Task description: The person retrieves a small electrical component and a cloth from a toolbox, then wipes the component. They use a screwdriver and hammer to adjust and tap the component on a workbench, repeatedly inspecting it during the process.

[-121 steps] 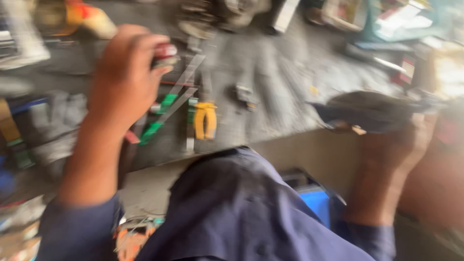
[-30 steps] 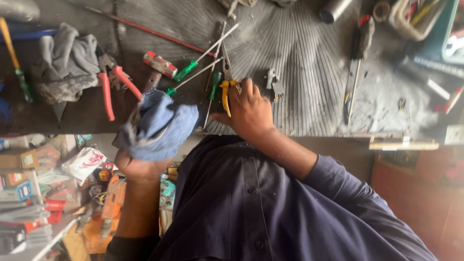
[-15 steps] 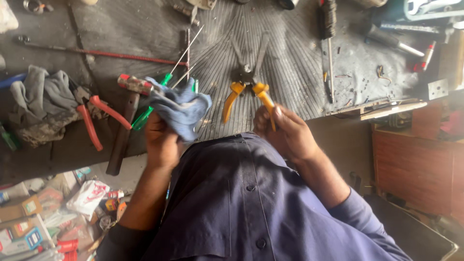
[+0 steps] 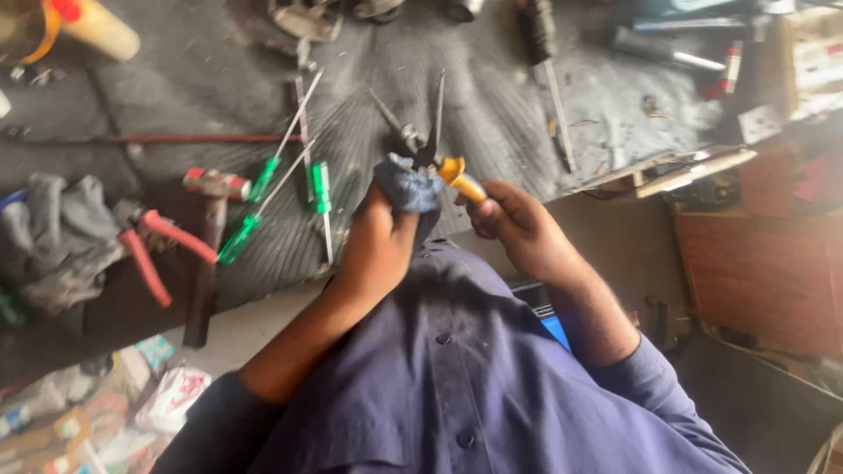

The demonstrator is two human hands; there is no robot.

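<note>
My right hand [image 4: 514, 224] grips the yellow handle of a pair of long-nose pliers [image 4: 436, 154], whose thin jaws are spread apart and point up over the bench. My left hand [image 4: 376, 246] presses a bunched blue cloth [image 4: 406, 186] against the pliers' other handle, hiding it. Both hands meet just above my blue shirt, at the bench's front edge.
On the grey ribbed bench mat [image 4: 492, 105] lie three green-handled screwdrivers [image 4: 263, 189], a hammer [image 4: 208, 241], red-handled pliers [image 4: 145, 254], a grey rag [image 4: 57, 241], a long red rod [image 4: 176, 138] and a dark screwdriver [image 4: 549, 61]. Packets and clutter sit at the lower left.
My right hand has lifted the yellow-handled pliers off the bench. My left hand has brought the blue cloth over and closed it around one handle. The view shifted.
</note>
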